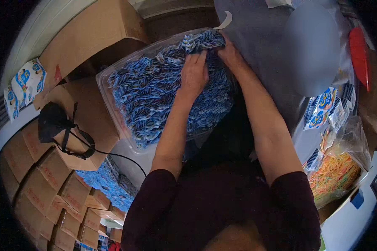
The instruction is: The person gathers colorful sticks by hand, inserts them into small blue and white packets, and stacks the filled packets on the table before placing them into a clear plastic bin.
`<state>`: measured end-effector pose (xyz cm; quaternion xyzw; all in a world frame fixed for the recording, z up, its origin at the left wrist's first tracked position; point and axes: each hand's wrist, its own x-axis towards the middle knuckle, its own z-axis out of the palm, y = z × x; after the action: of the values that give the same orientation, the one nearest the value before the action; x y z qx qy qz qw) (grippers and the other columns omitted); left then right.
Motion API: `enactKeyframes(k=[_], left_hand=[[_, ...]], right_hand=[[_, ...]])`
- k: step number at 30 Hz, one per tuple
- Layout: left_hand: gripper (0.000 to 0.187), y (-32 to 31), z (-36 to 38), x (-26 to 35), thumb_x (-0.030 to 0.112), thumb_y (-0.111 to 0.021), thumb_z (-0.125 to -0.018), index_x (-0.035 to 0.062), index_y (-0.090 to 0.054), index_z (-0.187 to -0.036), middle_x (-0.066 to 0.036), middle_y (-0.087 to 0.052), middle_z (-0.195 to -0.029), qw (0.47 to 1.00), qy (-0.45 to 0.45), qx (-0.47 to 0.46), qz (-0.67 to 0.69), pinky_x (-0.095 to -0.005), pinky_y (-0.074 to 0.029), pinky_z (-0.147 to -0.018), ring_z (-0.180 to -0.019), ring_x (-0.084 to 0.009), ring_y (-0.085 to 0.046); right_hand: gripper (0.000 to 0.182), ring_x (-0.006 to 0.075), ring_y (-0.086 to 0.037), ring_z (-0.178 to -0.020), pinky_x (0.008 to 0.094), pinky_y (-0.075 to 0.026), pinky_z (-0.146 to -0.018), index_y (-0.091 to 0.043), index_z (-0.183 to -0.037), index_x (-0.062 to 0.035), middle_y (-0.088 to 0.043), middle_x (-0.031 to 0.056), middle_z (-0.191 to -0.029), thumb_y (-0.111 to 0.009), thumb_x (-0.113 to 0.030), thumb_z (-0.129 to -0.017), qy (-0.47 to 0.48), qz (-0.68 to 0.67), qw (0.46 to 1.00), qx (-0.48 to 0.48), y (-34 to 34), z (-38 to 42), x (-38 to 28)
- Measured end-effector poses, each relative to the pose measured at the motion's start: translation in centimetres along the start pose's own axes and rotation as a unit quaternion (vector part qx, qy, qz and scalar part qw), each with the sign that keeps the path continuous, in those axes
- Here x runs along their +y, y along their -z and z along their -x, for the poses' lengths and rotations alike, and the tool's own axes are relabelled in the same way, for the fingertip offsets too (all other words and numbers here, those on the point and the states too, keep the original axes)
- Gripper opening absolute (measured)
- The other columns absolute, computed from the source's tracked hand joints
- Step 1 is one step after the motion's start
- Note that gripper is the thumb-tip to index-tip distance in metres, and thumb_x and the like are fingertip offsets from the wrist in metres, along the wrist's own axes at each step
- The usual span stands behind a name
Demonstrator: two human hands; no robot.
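Observation:
A clear plastic bin holds tightly packed rows of small blue packets with zigzag edges. At the bin's far right corner, a bundle of blue packets lies on top of the rows. My left hand rests over the rows, fingers stretched forward against the near side of that bundle. My right hand grips the bundle's right end; its fingertips are hidden behind the packets.
Open cardboard boxes stand left of the bin, with a black cap-like item and cord nearby. Stacked cartons fill the lower left. On the right are printed pouches, a bag of coloured sticks and a red object.

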<state>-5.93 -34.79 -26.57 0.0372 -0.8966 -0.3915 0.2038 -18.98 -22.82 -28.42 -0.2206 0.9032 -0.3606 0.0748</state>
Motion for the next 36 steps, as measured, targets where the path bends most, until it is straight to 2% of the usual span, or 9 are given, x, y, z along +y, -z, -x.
enactKeyframes(k=[8,11,16,18,20,23,27,30,36], left_hand=[[0.023,-0.3,-4.0,0.6,0.024,-0.066,-0.083,0.0066,-0.071,-0.097,-0.017,-0.068,-0.088,0.993,0.105,-0.016,-0.041,-0.0457,-0.051,-0.076,-0.083,-0.0375,-0.063],[0.025,-0.5,-5.0,0.9,0.034,-0.068,-0.082,0.0105,-0.075,-0.085,-0.016,-0.069,-0.082,0.984,0.169,-0.01,-0.05,-0.0465,-0.052,-0.072,-0.079,-0.0375,-0.066],[0.028,-0.3,-5.0,0.7,0.04,-0.067,-0.08,0.0136,-0.076,-0.085,-0.016,-0.07,-0.084,0.972,0.23,-0.021,-0.046,-0.048,-0.052,-0.072,-0.081,-0.0382,-0.067],[0.031,-0.7,-5.2,-0.1,0.043,-0.066,-0.081,0.0139,-0.075,-0.085,-0.017,-0.07,-0.086,0.96,0.253,-0.07,-0.092,-0.0483,-0.052,-0.072,-0.082,-0.0384,-0.067],[0.033,-0.7,-4.6,-1.8,0.042,-0.063,-0.083,0.0111,-0.074,-0.084,-0.018,-0.069,-0.086,0.969,0.16,-0.115,-0.149,-0.0488,-0.052,-0.072,-0.081,-0.0388,-0.066],[0.032,1.8,-4.9,1.6,0.038,-0.064,-0.084,0.0077,-0.074,-0.081,-0.017,-0.069,-0.082,0.959,0.148,-0.194,-0.148,-0.0475,-0.051,-0.068,-0.077,-0.0384,-0.066],[0.026,5.7,-5.5,10.9,0.03,-0.069,-0.083,0.004,-0.072,-0.077,-0.016,-0.069,-0.077,0.994,0.074,-0.042,0.071,-0.0444,-0.05,-0.065,-0.07,-0.0351,-0.065],[0.034,7.1,-8.2,20.3,0.031,-0.076,-0.08,-0.0005,-0.072,-0.091,-0.015,-0.068,-0.081,0.973,-0.085,0.011,0.212,-0.0419,-0.049,-0.065,-0.073,-0.0305,-0.063],[0.053,0.7,-13.6,29.1,0.046,-0.078,-0.073,0.0023,-0.07,-0.103,-0.018,-0.067,-0.098,0.916,-0.301,-0.263,-0.035,-0.0474,-0.046,-0.082,-0.092,-0.0341,-0.06]], right_hand=[[0.066,0.0387,-0.052,-0.12,0.0388,-0.038,-0.106,-0.049,-0.131,-0.0019,-0.057,0.025,-0.122,-0.07,0.0,-0.069,0.016,0.079,0.995,0.057,-0.3,1.0,0.3],[0.061,0.0391,-0.055,-0.114,0.0405,-0.041,-0.1,-0.05,-0.13,-0.001,-0.058,0.0244,-0.118,-0.072,-0.005,-0.072,-0.096,0.027,0.984,0.145,-0.6,2.9,-1.0],[0.054,0.0374,-0.059,-0.108,0.0416,-0.046,-0.093,-0.053,-0.124,0.0008,-0.06,0.0255,-0.115,-0.073,-0.014,-0.077,-0.111,0.027,0.991,0.073,2.3,5.9,-7.0],[0.042,0.0395,-0.06,-0.106,0.0439,-0.047,-0.092,-0.06,-0.116,0.0008,-0.063,0.0241,-0.11,-0.07,-0.017,-0.08,-0.092,0.115,0.984,-0.099,5.2,6.5,-10.9],[0.033,0.0413,-0.061,-0.102,0.0471,-0.048,-0.09,-0.066,-0.108,-0.0007,-0.066,0.0216,-0.105,-0.067,-0.019,-0.081,-0.101,0.071,0.951,-0.282,8.6,6.9,-15.0],[0.025,0.0391,-0.065,-0.089,0.0466,-0.052,-0.079,-0.067,-0.097,-0.0008,-0.067,0.0205,-0.094,-0.068,-0.02,-0.082,0.029,0.134,0.973,-0.187,13.6,10.5,-19.4],[0.014,0.0308,-0.066,-0.072,0.0394,-0.053,-0.061,-0.063,-0.083,-0.0044,-0.061,0.013,-0.075,-0.068,-0.017,-0.083,0.125,0.224,0.966,0.0,23.5,16.3,-21.2],[0.012,0.0273,-0.064,-0.063,0.0356,-0.05,-0.056,-0.063,-0.087,-0.0021,-0.064,0.0117,-0.073,-0.069,-0.012,-0.082,0.037,0.215,0.973,0.07,28.7,20.7,-17.4],[0.018,0.0162,-0.06,-0.055,0.0311,-0.046,-0.05,-0.064,-0.082,0.002,-0.062,0.0102,-0.065,-0.066,-0.015,-0.086,-0.228,-0.094,0.967,0.07,30.0,23.9,-12.0]])
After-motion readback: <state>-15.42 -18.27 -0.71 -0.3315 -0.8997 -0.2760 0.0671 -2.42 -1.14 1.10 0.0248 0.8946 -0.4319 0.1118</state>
